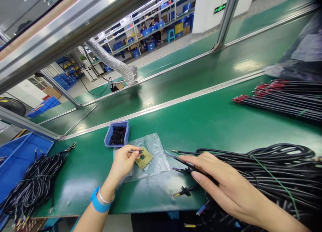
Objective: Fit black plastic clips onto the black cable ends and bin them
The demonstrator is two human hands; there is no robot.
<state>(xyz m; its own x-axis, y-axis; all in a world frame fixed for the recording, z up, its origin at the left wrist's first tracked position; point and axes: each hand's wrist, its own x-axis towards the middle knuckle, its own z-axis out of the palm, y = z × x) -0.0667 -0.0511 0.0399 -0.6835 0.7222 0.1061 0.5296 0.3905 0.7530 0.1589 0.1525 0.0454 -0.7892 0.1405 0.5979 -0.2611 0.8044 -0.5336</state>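
My left hand (126, 161) is closed in a pinch on a small slim dark piece (136, 151), its kind too small to make out. That piece is just over a yellow sponge (145, 161) with a round hole, which lies on a clear plastic bag (158, 155). My right hand (216, 175) grips a black cable (184, 162) between thumb and fingers, its thin coloured wire ends pointing left toward the sponge. Below it, another cable end carries a black grommet-like part (185, 191). A blue bin (107, 141) of small black parts stands behind my left hand.
Coiled black cables (276, 158) tied with green string lie at the right. Another cable bundle (40, 175) lies left, beside a blue crate (15, 161). Red-tipped black cables (281, 98) are stacked back right. A metal frame (100, 20) and silver duct hose (108, 57) hang above.
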